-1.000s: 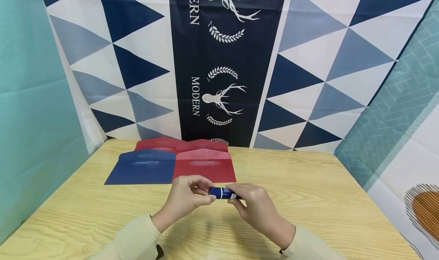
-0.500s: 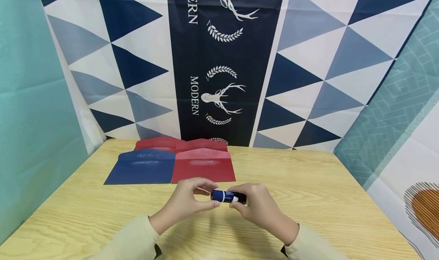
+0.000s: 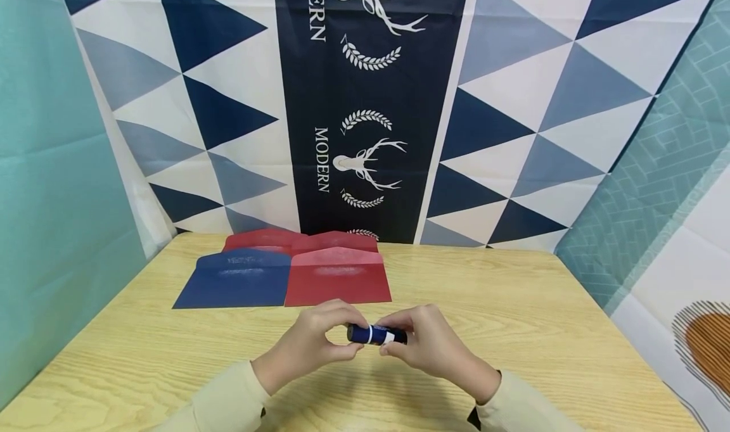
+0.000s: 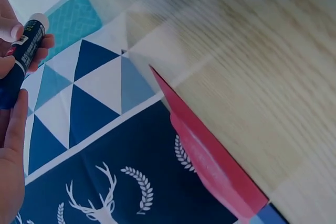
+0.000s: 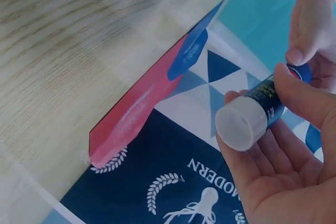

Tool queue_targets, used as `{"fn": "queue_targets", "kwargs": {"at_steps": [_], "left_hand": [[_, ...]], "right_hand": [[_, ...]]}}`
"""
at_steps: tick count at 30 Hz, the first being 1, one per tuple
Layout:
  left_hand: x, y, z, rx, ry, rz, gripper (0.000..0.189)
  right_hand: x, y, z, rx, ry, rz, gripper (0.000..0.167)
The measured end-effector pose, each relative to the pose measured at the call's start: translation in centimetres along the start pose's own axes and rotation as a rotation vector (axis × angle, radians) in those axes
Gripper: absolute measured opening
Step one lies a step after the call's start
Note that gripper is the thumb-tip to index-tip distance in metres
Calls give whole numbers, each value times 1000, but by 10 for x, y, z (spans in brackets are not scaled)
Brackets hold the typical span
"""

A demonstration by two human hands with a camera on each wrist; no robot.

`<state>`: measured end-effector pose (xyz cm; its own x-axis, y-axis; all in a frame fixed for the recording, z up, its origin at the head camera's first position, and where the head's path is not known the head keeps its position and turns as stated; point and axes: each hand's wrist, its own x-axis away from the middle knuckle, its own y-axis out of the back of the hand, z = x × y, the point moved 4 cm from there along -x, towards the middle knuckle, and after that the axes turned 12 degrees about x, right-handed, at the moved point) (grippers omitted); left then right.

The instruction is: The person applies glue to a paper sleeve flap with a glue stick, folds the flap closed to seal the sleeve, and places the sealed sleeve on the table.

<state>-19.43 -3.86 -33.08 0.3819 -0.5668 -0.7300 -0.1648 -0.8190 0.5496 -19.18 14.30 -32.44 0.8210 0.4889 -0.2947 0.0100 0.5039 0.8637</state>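
A dark blue glue stick (image 3: 376,335) is held level above the table, between both hands. My left hand (image 3: 313,337) pinches its blue cap end with thumb and fingers. My right hand (image 3: 430,343) grips the labelled body from the other side. In the right wrist view the white base of the glue stick (image 5: 236,124) faces the camera, with the right thumb on the body and the fingers beneath. The left wrist view shows the glue stick (image 4: 27,48) at the left edge, where part of the left hand (image 4: 13,166) is cut off.
Beyond the hands, a blue envelope (image 3: 236,286) and a red envelope (image 3: 339,286) lie side by side, flaps raised, with whitish smears. Two more red envelopes (image 3: 336,241) are behind them. The wooden table (image 3: 490,292) ends at a patterned cloth backdrop (image 3: 376,102).
The left fingers, loosened around the cap half a second ago, have closed on it. The right hand has shifted slightly right along the glue stick since one second ago. The envelopes have not moved.
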Motion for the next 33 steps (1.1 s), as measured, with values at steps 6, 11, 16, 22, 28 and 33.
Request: {"fn": "queue_targets", "kwargs": {"at_steps": [6,11,16,22,28,33], "left_hand": [[3,-1,5,84,150,-50,28],[4,-3,9,162,301,-85,26],[6,-3,12,250,483,-156,27],[7,-4,15,291,556,-206,25],[9,-4,19,389,726,-267,25],[12,-5,18,486,834,-316,27]], "right_hand": [[1,-2,4,72,40,-59,22],[1,-4,5,144,73,-108,22],[2,-5,7,206,136,-182,23],[5,-6,10,317,224,-308,26],[6,-7,13,440,307,-413,31],[7,-8,16,524,358,-484,33]]}}
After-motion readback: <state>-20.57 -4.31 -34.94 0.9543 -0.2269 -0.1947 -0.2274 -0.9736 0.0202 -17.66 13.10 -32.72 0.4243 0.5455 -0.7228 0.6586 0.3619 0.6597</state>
